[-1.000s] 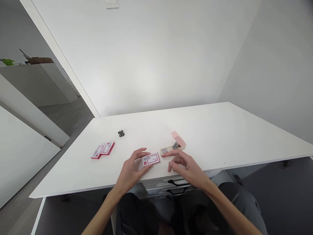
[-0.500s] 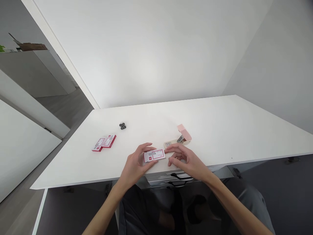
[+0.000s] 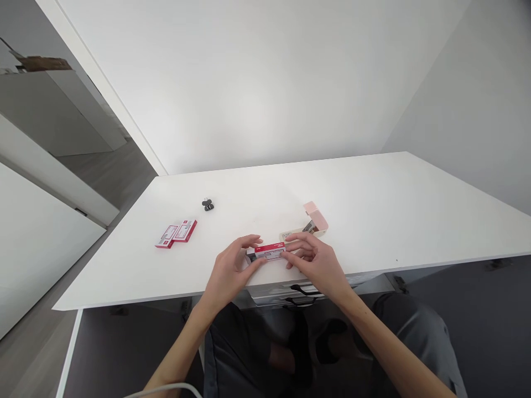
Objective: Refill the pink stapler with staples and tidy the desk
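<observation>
Between my two hands is a small red-and-white staple box [image 3: 270, 250], held just above the desk near its front edge with its red side up. My left hand [image 3: 232, 268] grips its left part between thumb and fingers; something dark grey shows at that end. The right hand [image 3: 313, 260] pinches the other end, thumb on the front face. Just behind the right fingers lies a stapler [image 3: 317, 220] with a cream base and its pink top swung up. My fingers hide part of its base.
Further left on the white desk [image 3: 352, 193] lie two similar red-and-white boxes [image 3: 185, 230], side by side and touching. Behind them is a small black object [image 3: 208, 204], perhaps a binder clip. Drawers with black handles [image 3: 305, 290] sit under the front edge.
The box has been turned from its white printed face to its red side. My right thumb and fingers have closed onto its right end. The view has shifted slightly.
</observation>
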Available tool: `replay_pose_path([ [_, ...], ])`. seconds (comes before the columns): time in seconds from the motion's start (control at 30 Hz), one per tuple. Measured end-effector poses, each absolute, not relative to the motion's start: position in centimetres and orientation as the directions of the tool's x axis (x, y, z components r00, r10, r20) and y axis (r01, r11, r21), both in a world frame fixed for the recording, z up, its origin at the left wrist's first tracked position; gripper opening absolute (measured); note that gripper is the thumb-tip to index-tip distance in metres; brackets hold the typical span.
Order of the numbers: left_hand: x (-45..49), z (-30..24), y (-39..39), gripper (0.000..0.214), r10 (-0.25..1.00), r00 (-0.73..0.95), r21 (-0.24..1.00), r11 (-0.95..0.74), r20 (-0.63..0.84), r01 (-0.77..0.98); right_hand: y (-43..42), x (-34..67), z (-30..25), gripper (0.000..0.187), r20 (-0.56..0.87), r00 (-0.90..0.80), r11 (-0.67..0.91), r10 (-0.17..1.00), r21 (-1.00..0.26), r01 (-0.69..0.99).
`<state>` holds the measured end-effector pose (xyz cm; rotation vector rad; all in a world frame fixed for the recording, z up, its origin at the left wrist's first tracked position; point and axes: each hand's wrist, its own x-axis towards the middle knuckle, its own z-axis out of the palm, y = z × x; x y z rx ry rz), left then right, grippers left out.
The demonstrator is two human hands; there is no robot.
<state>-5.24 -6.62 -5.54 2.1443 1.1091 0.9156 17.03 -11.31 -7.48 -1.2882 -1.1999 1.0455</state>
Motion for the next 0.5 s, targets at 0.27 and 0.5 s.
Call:
replay_pose_path([
  [0.27,-5.3,-5.5,-6.6,0.030,0.888,0.363,0.727,-0.445,0.283,0.523,-11.9,17.4,-8.2,0.037,0.149,0.240,0.138,0.959,-0.989,0.061],
  [0.5,-5.4,-6.0,-6.5,0.040,0.901,0.387,0.700,-0.404,0.194,0.589,-12.0,16.4,-6.4,0.024,0.389,0.235,0.298,0.891,-0.890,0.344],
])
